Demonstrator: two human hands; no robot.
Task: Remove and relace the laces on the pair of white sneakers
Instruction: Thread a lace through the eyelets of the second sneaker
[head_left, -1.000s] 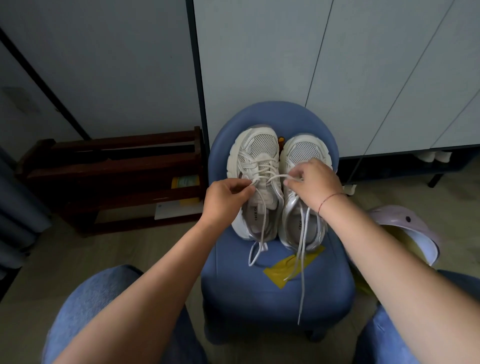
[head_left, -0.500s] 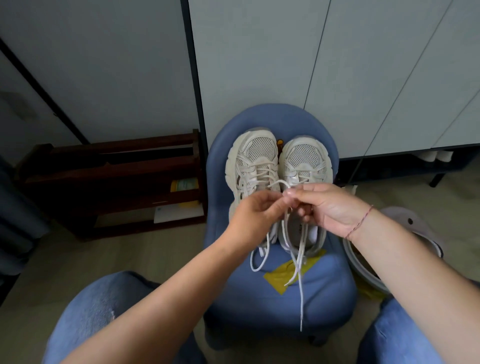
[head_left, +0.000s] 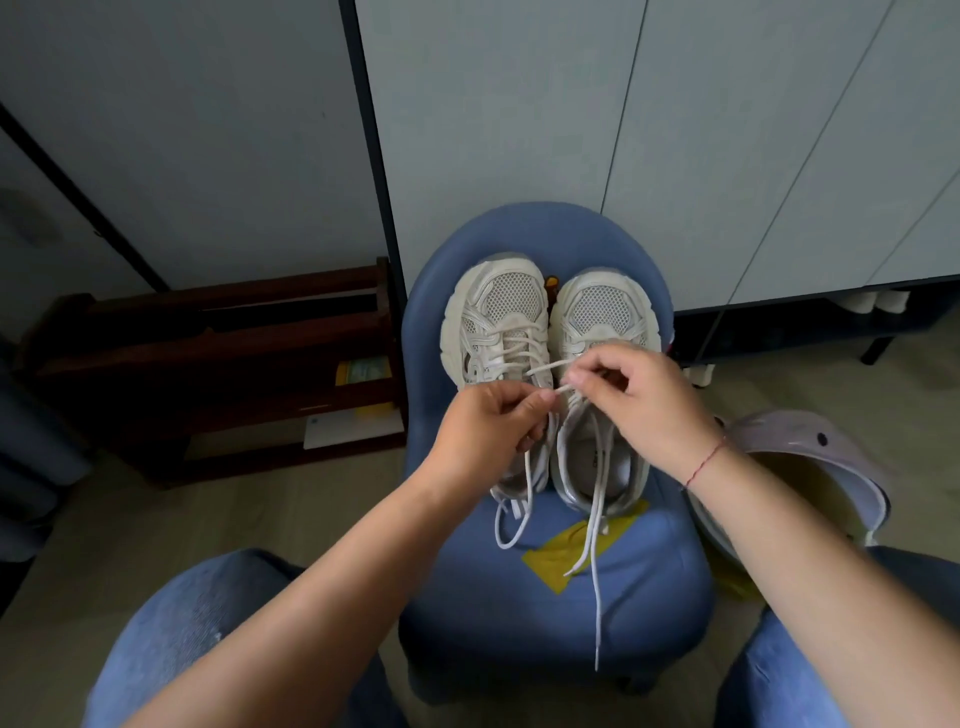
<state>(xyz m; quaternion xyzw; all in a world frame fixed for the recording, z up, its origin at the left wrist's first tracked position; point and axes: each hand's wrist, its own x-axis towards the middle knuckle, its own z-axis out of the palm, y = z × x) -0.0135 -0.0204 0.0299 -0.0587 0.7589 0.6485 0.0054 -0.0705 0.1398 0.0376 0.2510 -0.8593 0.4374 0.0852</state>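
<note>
Grey cabinet doors (head_left: 519, 130) behind; on the rounded blue padded chair (head_left: 519, 613) the pair of white mesh sneakers (head_left: 506, 312) points toes to twelve o'clock. Left hand (head_left: 488, 431) and right hand (head_left: 639, 400) each pinch the thin white lace (head_left: 545, 368), stretched nine-to-three between them, tails trailing to six.

Hands meet at one lace (head_left: 545, 367)
Left hand (head_left: 488, 431) and right hand (head_left: 639, 400), a second ago on separate sneakers (head_left: 498, 312), now pinch a short span of lace between them.

two sneakers (head_left: 550, 364) side by side on chair (head_left: 467, 597), rack (head_left: 208, 353) left, helmet (head_left: 810, 467) right
</note>
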